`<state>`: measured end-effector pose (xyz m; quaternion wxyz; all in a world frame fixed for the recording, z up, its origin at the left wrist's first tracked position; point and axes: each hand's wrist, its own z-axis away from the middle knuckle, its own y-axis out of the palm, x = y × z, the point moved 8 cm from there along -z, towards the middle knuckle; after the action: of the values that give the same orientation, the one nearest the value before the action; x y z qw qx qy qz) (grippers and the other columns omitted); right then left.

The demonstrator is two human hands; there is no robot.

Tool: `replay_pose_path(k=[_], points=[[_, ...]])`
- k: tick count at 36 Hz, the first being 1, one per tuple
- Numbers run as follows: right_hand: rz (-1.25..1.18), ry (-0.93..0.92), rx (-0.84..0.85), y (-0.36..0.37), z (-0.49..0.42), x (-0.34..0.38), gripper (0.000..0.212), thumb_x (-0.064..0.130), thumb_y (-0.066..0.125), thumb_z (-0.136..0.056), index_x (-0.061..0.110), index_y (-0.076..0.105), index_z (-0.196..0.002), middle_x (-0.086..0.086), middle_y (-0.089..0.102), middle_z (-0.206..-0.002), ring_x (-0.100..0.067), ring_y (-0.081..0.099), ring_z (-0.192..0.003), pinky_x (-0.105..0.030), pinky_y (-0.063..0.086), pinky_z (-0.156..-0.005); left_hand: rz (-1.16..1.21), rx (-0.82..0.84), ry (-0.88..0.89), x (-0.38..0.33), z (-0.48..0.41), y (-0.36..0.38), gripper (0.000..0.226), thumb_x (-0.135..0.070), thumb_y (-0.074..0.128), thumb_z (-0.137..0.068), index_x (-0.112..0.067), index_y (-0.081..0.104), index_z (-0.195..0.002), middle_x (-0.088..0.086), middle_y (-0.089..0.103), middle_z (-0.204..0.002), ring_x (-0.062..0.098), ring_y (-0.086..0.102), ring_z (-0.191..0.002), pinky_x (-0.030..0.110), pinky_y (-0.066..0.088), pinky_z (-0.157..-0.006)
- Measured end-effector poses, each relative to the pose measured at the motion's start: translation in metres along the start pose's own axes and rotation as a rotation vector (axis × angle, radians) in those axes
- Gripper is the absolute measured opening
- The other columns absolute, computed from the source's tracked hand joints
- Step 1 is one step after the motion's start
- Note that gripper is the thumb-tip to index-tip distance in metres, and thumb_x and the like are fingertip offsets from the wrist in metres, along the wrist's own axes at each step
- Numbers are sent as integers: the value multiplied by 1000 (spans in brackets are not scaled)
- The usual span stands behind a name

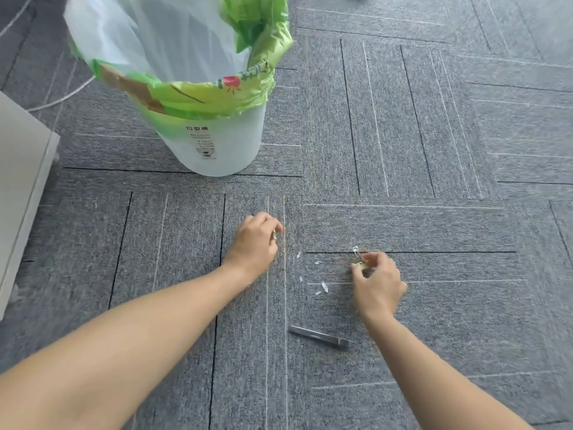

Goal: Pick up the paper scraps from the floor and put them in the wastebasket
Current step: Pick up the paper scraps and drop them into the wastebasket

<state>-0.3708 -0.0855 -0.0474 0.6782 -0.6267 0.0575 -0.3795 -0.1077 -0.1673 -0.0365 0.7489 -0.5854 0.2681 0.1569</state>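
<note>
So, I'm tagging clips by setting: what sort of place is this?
Likely an office. Grey carpet tiles cover the floor, a white wastebasket with a green liner stands on them, a pale cabinet sits at left, and the right hand pinches a gold binder clip.

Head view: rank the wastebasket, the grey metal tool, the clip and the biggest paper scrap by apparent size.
1. wastebasket
2. metal tool
3. clip, partly hidden by the right hand
4. paper scrap, close to the clip in size, so the last two are unsure
</note>
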Motion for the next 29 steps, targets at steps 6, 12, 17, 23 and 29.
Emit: replay_pose_path(k=[6, 12, 17, 23, 29], points=[[-62, -71, 31, -2, 6, 10, 19, 38, 65, -86, 33, 57, -102, 15, 59, -101, -11, 55, -94, -38, 30, -92, -258, -6, 127, -18, 4, 5, 32, -29, 64, -87, -32, 60, -119, -9, 51, -122, 16, 42, -118, 37, 28, -103], [-250, -220, 168, 2, 26, 34, 23, 26, 70, -84, 33, 56, -100, 17, 58, -95, -3, 52, -83, -32, 44, -84, -160, 75, 188, -42, 16, 25, 46, -46, 61, -88, -39, 51, -132, -13, 49, -125, 12, 35, -121, 33, 16, -104], [-328, -234, 307, 10, 35, 44, 26, 21, 74, -81, 33, 58, -97, 16, 62, -96, -1, 57, -86, -18, 45, -73, -120, 129, 229, -58, 21, 34, 59, -38, 65, -87, -43, 41, -140, -17, 45, -134, 11, 29, -128, 37, 14, -110], [-312, -213, 377, 15, 34, 46, 18, 30, 75, -80, 33, 61, -92, 16, 65, -92, -3, 58, -86, -28, 50, -79, -211, 74, 244, -60, 15, 25, 27, -45, 63, -86, -40, 66, -113, -18, 56, -120, 13, 39, -118, 39, 17, -103], [-305, -207, 394, 15, 36, 44, 17, 32, 75, -80, 35, 61, -90, 16, 64, -91, -4, 57, -87, -39, 51, -85, -326, 49, 348, -72, 16, 22, 22, -47, 61, -87, -37, 70, -104, -20, 62, -109, 14, 46, -109, 39, 18, -96]])
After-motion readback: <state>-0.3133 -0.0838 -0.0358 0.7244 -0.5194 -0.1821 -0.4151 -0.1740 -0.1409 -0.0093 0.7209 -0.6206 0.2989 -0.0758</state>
